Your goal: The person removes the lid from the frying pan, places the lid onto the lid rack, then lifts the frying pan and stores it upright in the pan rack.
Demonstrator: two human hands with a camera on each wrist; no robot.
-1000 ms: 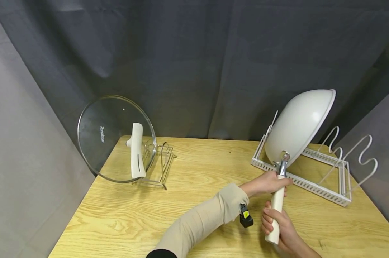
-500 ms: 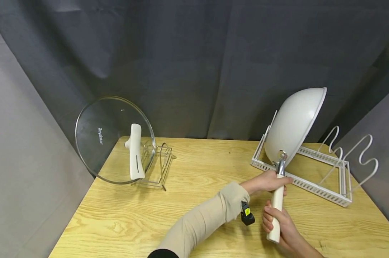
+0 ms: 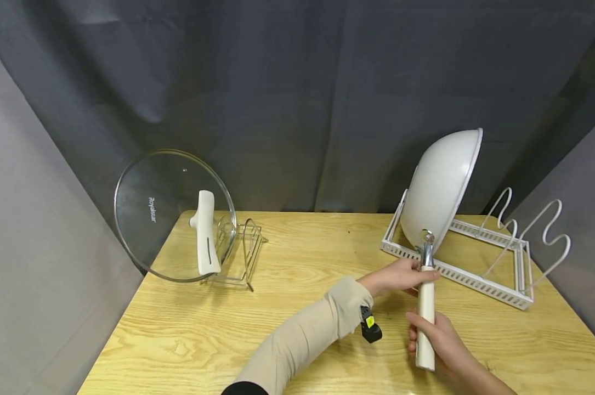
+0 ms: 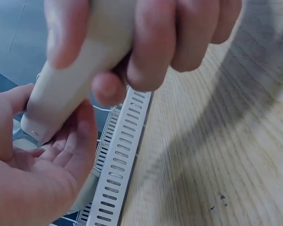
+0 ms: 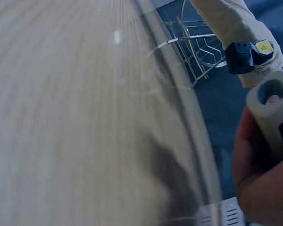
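A white wok (image 3: 437,186) stands on edge in the white slotted rack (image 3: 475,280), tilted, its outer side facing left. Its cream handle (image 3: 426,299) points down toward me, joined by a shiny metal neck. My left hand (image 3: 401,274) holds the handle's upper end, thumb across the top. In the left wrist view, this hand's cupped fingers (image 4: 80,125) lie against the handle. Lower down, my right hand (image 3: 445,340) loosely holds the handle near its end, thumb over it. The right wrist view shows the handle's hollow end (image 5: 272,92) beside that hand.
At left, a glass lid (image 3: 154,236) with a white handle stands upright in a small wire rack (image 3: 250,252). Wavy white dividers (image 3: 549,236) rise at the large rack's right end. A wooden table (image 3: 297,247) backs onto a dark curtain (image 3: 258,109).
The wok has swung left and become more upright, and the handle's lower end has shifted slightly right. My right hand's fingers have loosened around it; the left hand keeps its place on the handle.
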